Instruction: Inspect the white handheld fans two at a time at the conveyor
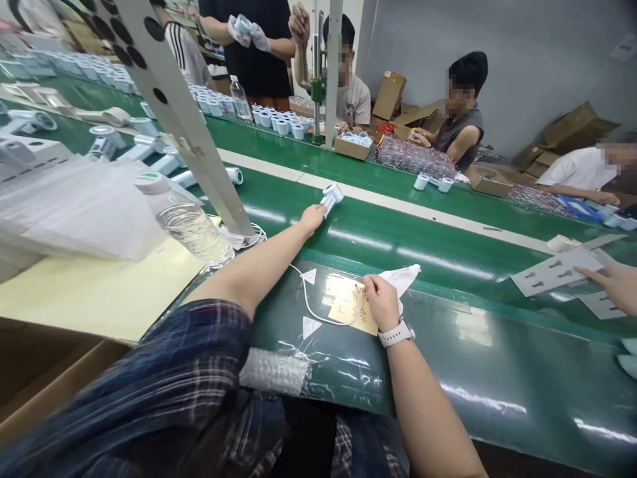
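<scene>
My left hand (312, 220) reaches out over the green conveyor belt (423, 245). Its fingers are closed around the handle of a pale blue-and-white handheld device (332, 196) with a round head. Nearer to me, my right hand (382, 302) is closed above the work ledge, with a white cloth (404, 279) sticking out from behind it. A thin white cord (313, 313) loops across the ledge and ends by the right fingertips; whether they touch it I cannot tell. Beneath that hand lies a yellow note (343, 307) with handwriting.
A slanted metal post (199, 146) and a water bottle (184, 219) stand at left, beside stacked white sheets (79, 206). More devices (149, 149) lie behind. Bubble wrap (273, 372) is in front. Co-workers sit across the belt; another person's hand (617, 285) holds printed sheets (552, 271) at right.
</scene>
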`<state>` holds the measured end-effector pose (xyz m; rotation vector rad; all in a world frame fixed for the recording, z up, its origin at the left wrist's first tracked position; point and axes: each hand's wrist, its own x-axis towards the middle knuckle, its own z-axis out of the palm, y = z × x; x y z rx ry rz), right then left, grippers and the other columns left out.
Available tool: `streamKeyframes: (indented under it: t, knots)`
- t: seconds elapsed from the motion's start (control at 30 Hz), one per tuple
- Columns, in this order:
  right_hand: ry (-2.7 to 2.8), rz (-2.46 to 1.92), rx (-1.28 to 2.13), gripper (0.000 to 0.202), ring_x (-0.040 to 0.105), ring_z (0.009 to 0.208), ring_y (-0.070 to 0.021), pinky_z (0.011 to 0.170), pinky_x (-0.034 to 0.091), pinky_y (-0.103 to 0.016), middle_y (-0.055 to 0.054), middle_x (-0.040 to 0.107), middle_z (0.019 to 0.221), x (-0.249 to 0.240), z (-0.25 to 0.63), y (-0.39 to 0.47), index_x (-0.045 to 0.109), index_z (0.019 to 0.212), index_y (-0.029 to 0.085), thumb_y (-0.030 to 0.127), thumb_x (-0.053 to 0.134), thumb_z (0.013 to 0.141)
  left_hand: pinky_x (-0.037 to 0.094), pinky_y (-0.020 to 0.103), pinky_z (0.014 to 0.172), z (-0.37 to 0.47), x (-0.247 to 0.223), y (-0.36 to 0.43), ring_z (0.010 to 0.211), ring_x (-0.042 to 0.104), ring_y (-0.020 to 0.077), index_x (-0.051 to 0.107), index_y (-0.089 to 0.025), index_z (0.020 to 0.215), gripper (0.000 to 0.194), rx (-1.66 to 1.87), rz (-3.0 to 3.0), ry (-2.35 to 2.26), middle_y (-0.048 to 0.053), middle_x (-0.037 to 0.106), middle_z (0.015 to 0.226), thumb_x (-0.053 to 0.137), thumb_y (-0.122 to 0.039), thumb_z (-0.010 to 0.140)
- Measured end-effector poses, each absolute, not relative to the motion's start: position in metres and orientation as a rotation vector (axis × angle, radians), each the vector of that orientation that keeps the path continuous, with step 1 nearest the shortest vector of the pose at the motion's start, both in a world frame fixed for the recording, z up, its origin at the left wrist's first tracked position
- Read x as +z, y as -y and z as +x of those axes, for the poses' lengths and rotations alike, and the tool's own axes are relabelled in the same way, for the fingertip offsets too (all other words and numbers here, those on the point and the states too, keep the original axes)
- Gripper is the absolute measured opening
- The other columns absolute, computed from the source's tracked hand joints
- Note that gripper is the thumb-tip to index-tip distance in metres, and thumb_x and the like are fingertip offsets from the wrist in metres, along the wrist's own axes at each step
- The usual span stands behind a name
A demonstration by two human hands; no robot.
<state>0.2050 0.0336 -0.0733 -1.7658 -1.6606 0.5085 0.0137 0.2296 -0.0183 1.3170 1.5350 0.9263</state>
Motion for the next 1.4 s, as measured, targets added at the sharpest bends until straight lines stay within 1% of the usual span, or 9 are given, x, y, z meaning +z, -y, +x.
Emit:
streamKeyframes:
  t: [0.1,0.23,0.37,0.67,0.9,1.0,1.17,1.33,1.4]
  knots:
    - [1.560,-1.863,0.348,0.033,0.063,0.112,-0.0311,0.102,0.049,-0.047,-0.016,0.072,0.113,-0.069,0.227,-0.034,0.076,0.104,0.019,0.025,0.045,0.096,0.058,0.031,0.091,0.007,-0.013,-0.195,0.097,0.068,0.0153,0.055,-0.013,0.119,0.024,0.980,1.214,-1.269,0.010,0.071,0.110,0.036,-0.019,0.106]
    - [1.540,-1.934,0.265,0.027,0.051,0.128,-0.0361,0.115,0.038,-0.056,-0.017,0.064,0.129,-0.075,0.245,-0.035,0.079,0.097,0.021,0.014,0.058,0.082,0.055,0.027,0.074,0.000,-0.008,-0.121,0.075,0.064,0.0114,0.053,-0.015,0.103,0.032,0.971,0.871,-0.762,0.002,0.064,0.090,0.063,-0.006,0.075]
    - [1.547,-1.922,0.259,0.019,0.054,0.123,-0.0329,0.117,0.035,-0.057,-0.014,0.068,0.117,-0.080,0.250,-0.039,0.073,0.077,0.021,0.013,0.057,0.081,0.047,0.027,0.060,0.003,-0.010,-0.064,0.063,0.057,0.0118,0.054,-0.015,0.111,0.035,0.760,0.769,-0.630,-0.002,0.057,0.076,0.067,-0.027,0.081]
    - [1.338,-1.436,0.460,0.023,0.061,0.128,-0.0284,0.100,0.054,-0.046,-0.014,0.064,0.138,-0.056,0.248,-0.027,0.064,0.095,0.024,0.042,0.051,0.098,0.047,0.027,0.052,0.015,-0.045,-0.051,0.056,0.059,0.0112,0.036,-0.022,0.111,0.056,0.282,1.231,-0.849,-0.003,0.064,0.085,0.076,-0.018,0.072]
    - [1.412,-1.229,1.013,0.045,0.061,0.134,-0.0320,0.111,0.050,-0.055,-0.010,0.063,0.146,-0.049,0.231,-0.024,0.063,0.082,0.026,0.070,0.075,0.080,0.046,0.024,0.046,0.009,-0.039,-0.049,0.054,0.058,0.0105,0.044,-0.021,0.122,0.056,0.193,1.250,-0.756,-0.004,0.058,0.083,0.073,-0.026,0.074]
    - [1.317,-1.191,1.135,0.055,0.062,0.133,-0.0322,0.109,0.051,-0.053,-0.011,0.064,0.147,-0.046,0.229,-0.023,0.066,0.106,0.030,0.071,0.080,0.072,0.044,0.023,0.045,0.005,-0.032,-0.049,0.051,0.055,0.0097,0.044,-0.021,0.124,0.057,0.151,1.249,-0.752,-0.004,0.057,0.082,0.070,-0.024,0.073]
    - [1.388,-1.215,1.330,0.107,0.059,0.137,-0.0369,0.105,0.054,-0.054,-0.013,0.052,0.162,-0.036,0.230,-0.017,0.045,0.153,0.031,0.082,0.075,0.064,0.047,0.025,0.046,0.001,-0.020,-0.049,0.054,0.057,0.0106,0.044,-0.019,0.134,0.066,0.105,1.431,-0.757,0.000,0.059,0.092,0.071,-0.024,0.073]
    - [1.334,-1.244,1.360,0.096,0.065,0.129,-0.0373,0.103,0.056,-0.055,-0.015,0.066,0.145,-0.032,0.230,-0.017,0.059,0.144,0.023,0.091,0.039,0.080,0.047,0.025,0.049,0.000,-0.022,-0.052,0.059,0.059,0.0126,0.045,-0.019,0.135,0.068,0.133,1.519,-0.797,0.004,0.063,0.097,0.072,-0.024,0.074]
    - [1.275,-1.252,1.332,0.085,0.065,0.129,-0.0360,0.104,0.055,-0.054,-0.013,0.068,0.144,-0.035,0.228,-0.019,0.063,0.139,0.024,0.086,0.044,0.084,0.049,0.025,0.050,0.000,-0.024,-0.053,0.065,0.061,0.0145,0.046,-0.018,0.134,0.067,0.155,1.506,-0.801,0.006,0.063,0.101,0.072,-0.024,0.073]
